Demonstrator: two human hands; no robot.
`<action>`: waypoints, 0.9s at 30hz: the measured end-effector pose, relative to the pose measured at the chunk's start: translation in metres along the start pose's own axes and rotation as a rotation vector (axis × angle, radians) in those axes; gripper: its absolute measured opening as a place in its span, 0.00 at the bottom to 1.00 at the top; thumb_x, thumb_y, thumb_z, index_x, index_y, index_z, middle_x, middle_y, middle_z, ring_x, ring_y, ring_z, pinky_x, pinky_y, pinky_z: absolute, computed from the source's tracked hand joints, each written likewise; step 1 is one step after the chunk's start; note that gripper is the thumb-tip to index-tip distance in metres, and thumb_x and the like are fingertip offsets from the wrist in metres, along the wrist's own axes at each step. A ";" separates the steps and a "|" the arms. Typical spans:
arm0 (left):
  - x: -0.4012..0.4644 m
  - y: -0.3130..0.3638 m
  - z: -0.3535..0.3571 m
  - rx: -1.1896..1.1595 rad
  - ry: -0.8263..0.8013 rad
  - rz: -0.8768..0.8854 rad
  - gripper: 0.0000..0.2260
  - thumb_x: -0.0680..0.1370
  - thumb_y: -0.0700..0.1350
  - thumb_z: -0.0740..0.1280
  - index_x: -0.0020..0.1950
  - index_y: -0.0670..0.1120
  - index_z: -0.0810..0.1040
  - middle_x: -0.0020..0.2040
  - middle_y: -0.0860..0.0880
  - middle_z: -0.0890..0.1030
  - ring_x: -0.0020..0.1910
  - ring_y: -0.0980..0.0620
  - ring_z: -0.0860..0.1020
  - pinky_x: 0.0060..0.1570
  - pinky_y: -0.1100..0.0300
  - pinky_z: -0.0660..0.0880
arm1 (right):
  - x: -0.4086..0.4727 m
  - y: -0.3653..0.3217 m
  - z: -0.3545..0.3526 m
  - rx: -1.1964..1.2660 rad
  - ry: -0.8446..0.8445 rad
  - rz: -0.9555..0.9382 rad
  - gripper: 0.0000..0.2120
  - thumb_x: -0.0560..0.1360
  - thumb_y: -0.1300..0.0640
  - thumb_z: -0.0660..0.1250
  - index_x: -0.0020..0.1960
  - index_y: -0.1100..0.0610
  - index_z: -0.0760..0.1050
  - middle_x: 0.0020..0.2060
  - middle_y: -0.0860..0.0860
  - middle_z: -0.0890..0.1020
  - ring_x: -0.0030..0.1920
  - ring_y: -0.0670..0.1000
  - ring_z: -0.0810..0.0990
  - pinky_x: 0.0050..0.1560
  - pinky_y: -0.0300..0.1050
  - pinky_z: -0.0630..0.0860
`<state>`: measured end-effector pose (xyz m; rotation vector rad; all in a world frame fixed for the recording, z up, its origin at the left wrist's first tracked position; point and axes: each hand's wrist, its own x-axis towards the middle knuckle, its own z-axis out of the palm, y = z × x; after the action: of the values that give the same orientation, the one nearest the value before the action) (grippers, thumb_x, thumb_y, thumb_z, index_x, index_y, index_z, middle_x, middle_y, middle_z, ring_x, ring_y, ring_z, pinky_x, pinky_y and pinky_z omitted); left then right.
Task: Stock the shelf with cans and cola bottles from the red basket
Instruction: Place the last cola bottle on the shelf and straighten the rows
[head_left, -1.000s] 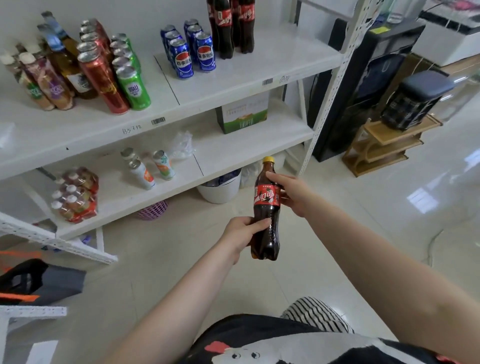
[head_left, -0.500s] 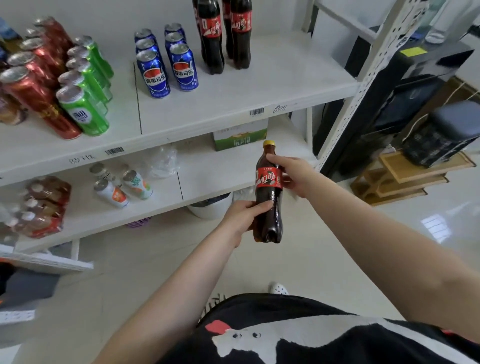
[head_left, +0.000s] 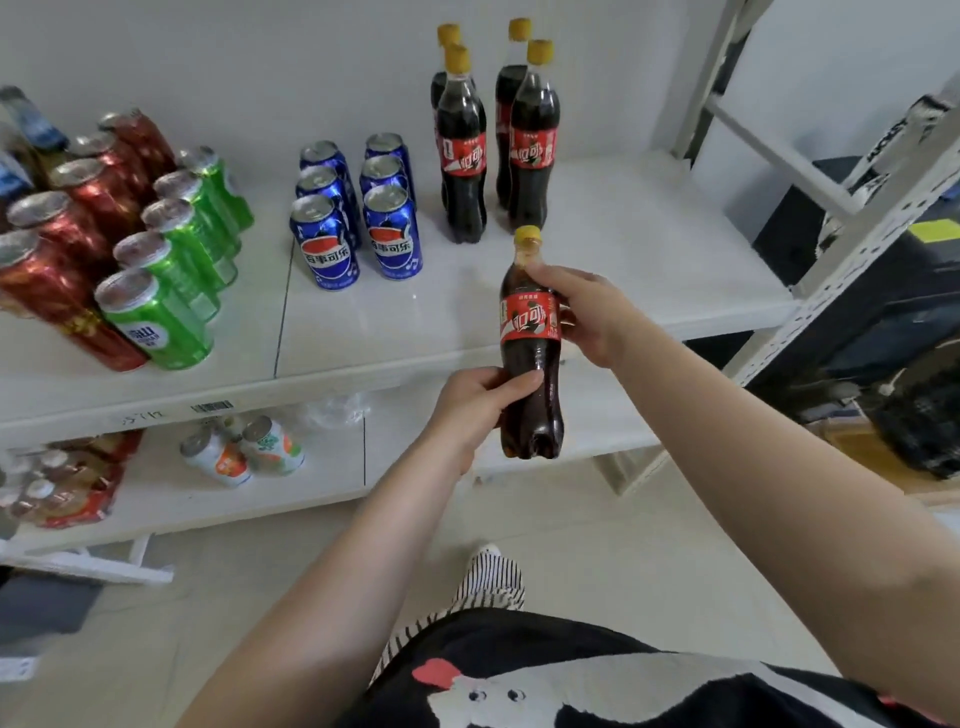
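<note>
I hold a cola bottle (head_left: 530, 364) upright in both hands, level with the front edge of the white shelf (head_left: 649, 270). It has a yellow cap and a red label. My left hand (head_left: 475, 410) grips its lower body and my right hand (head_left: 587, 312) grips its neck and label. Several more cola bottles (head_left: 493, 140) stand at the back of the shelf. Blue cola cans (head_left: 358, 213) stand left of them, then green cans (head_left: 176, 260) and red cans (head_left: 67, 244). The red basket is out of view.
A lower shelf (head_left: 156, 499) carries two small cans (head_left: 244, 452) lying down and a shrink-wrapped pack of bottles (head_left: 57, 488). A perforated metal shelf upright (head_left: 852, 244) rises at the right, with dark furniture (head_left: 893, 332) behind it. Pale tiled floor (head_left: 649, 571) lies below.
Both hands have lifted the cola bottle up from the lower shelf level to the upper shelf's front edge. The view has moved closer to the shelf and higher.
</note>
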<state>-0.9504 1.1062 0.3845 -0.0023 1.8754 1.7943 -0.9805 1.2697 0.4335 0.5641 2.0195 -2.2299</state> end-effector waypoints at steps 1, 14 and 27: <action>0.014 0.009 -0.003 0.015 0.010 0.035 0.08 0.71 0.46 0.74 0.45 0.42 0.83 0.42 0.43 0.84 0.38 0.45 0.81 0.43 0.51 0.77 | 0.014 -0.009 0.000 0.001 -0.012 -0.024 0.24 0.72 0.48 0.72 0.64 0.58 0.75 0.54 0.55 0.82 0.53 0.53 0.81 0.51 0.45 0.77; 0.156 0.072 -0.047 0.105 0.233 0.367 0.16 0.65 0.39 0.77 0.45 0.58 0.79 0.48 0.49 0.84 0.51 0.46 0.82 0.56 0.46 0.78 | 0.115 -0.082 0.021 -0.031 -0.258 -0.340 0.23 0.74 0.70 0.65 0.69 0.63 0.69 0.53 0.57 0.80 0.45 0.46 0.82 0.40 0.36 0.77; 0.131 0.076 -0.047 0.166 0.272 0.352 0.34 0.71 0.43 0.73 0.74 0.49 0.63 0.73 0.50 0.69 0.72 0.52 0.66 0.70 0.53 0.65 | 0.113 -0.012 0.012 0.008 -0.172 -0.169 0.29 0.68 0.49 0.73 0.68 0.51 0.72 0.62 0.49 0.79 0.64 0.47 0.76 0.66 0.45 0.70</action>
<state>-1.1076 1.1181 0.4035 0.1615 2.3335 1.9370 -1.0919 1.2807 0.4094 0.1988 2.0397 -2.2894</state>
